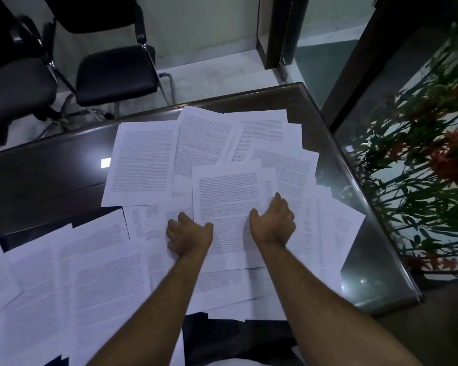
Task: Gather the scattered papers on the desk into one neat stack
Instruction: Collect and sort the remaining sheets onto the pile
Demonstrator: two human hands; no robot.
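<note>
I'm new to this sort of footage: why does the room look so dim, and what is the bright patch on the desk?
Head view: dim, bluish light; a small white glare reflects off the glossy desk; wide-angle lens bows the desk edges; printed text on the papers is too soft to read.

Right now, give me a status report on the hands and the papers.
Left hand and right hand flank the center sheet, gripping its side edges. Papers still scattered, no stack. Nothing in the way.
</note>
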